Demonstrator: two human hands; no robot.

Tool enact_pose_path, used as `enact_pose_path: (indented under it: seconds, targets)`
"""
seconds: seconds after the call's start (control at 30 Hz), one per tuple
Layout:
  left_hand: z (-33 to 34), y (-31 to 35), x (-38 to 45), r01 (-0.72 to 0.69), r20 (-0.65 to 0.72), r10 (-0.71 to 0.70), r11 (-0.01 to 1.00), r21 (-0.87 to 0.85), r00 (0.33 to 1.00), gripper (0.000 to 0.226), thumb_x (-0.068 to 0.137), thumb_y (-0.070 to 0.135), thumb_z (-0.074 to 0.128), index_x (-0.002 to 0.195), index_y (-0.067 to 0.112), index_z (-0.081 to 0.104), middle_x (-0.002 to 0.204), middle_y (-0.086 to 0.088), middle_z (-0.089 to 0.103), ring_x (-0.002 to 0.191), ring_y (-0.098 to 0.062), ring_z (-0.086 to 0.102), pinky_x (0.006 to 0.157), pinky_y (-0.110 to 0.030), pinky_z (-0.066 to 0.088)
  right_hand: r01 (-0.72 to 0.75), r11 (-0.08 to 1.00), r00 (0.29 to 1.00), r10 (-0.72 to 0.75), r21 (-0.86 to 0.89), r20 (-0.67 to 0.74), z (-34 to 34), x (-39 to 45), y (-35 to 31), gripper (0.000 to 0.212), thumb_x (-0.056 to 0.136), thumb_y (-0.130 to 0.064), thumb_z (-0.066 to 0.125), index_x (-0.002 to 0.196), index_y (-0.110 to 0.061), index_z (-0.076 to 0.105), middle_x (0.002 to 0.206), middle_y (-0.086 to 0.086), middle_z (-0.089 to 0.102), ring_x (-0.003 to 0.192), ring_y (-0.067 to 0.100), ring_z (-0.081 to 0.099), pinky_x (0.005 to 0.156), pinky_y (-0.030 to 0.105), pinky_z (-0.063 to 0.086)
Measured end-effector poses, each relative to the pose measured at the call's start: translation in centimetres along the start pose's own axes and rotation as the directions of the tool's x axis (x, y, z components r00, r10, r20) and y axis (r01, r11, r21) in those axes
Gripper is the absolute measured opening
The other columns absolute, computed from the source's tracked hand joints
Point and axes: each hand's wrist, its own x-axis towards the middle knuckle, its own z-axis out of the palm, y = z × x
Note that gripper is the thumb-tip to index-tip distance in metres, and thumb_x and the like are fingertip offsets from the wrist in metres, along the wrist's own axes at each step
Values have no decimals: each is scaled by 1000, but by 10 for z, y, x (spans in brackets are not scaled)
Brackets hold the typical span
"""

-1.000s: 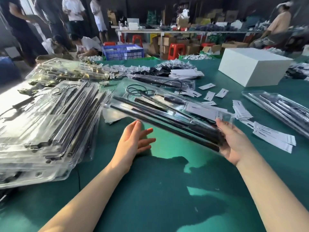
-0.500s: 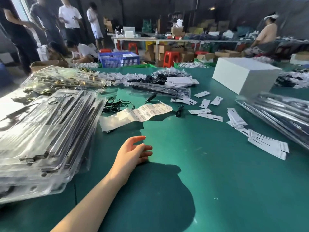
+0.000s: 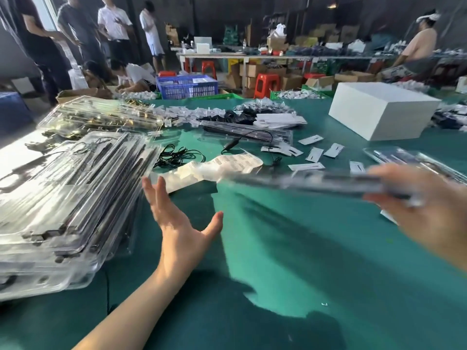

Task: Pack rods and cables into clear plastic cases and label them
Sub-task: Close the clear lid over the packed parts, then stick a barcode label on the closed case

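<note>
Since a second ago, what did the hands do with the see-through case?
The right hand carried one clear case away to the right pile and left the view. Now it is back, gripping a blurred clear case and swinging it in toward the middle. The left hand held nothing throughout and now lifts, palm open. The big stack of cases, label strip and white box stayed put.

- Bare green table [image 3: 290, 261] lies open right of the stacked clear cases [image 3: 68, 198].
- Beyond the stack, a label strip [image 3: 214, 165] and black cables [image 3: 177, 155] obstruct.
</note>
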Motion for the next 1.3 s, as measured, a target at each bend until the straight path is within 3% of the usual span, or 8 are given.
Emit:
enact_pose_path:
  seconds: [0.1,0.27,0.43,0.57,0.67,0.87,1.0,1.3]
  targets:
    - [-7,4,1,-268,-8,286,906,329,958,101,63,39,77,147,31,21,153,-11,8,145,-28,4,114,-55,18,211,976,971,-204,-45,127,22,-3,7,18,101,-31,47,112,-21,57,118,7,68,117,23,59,106,41,41]
    - [-3,3,-4,-484,556,219,783,391,802,36,64,28,82,98,34,74,118,11,68,115,-13,61,107,-46,38,59,988,952,-12,-144,305,29,-37,50,20,99,-27,39,114,-29,52,125,-5,64,111,21,62,89,37,53]
    - [4,7,-6,-493,749,73,794,356,658,37,85,66,50,112,47,67,130,16,60,118,-11,55,86,-30,48,304,746,732,216,-593,647,34,-2,102,115,60,18,68,147,-44,26,156,8,29,127,28,53,89,39,55]
    - [6,-4,-8,-341,768,-75,866,367,636,38,92,64,40,126,53,53,152,15,35,135,-13,28,104,-33,29,121,699,665,470,-705,580,66,79,91,86,83,7,40,150,-40,15,158,-7,24,129,17,46,92,31,46]
    - [10,-2,-10,-332,743,-83,857,393,664,39,92,64,38,127,54,52,153,10,34,136,-14,27,107,-30,23,-178,866,790,409,-467,457,138,130,54,62,90,-15,50,145,-38,33,143,-5,48,120,22,52,81,33,45]
    - [11,-1,-8,-399,687,12,822,407,726,40,91,57,37,117,43,64,127,9,59,121,-20,46,95,-37,41,-428,810,665,583,-401,468,274,179,9,79,84,-24,64,150,-25,21,143,7,39,126,30,44,90,40,44]
    - [9,2,-5,-276,594,86,931,238,800,22,87,33,53,97,25,71,102,11,66,95,-16,58,79,-34,48,-589,781,721,624,-208,302,286,183,15,25,99,-24,40,107,-26,63,102,0,63,94,28,61,67,28,44]
    - [11,5,-4,66,116,-91,977,205,989,44,93,37,53,133,19,47,148,-17,33,137,-30,30,109,-40,26,-732,345,553,805,588,216,180,100,-17,18,95,-35,57,85,-23,67,73,-16,72,66,-6,65,58,10,46]
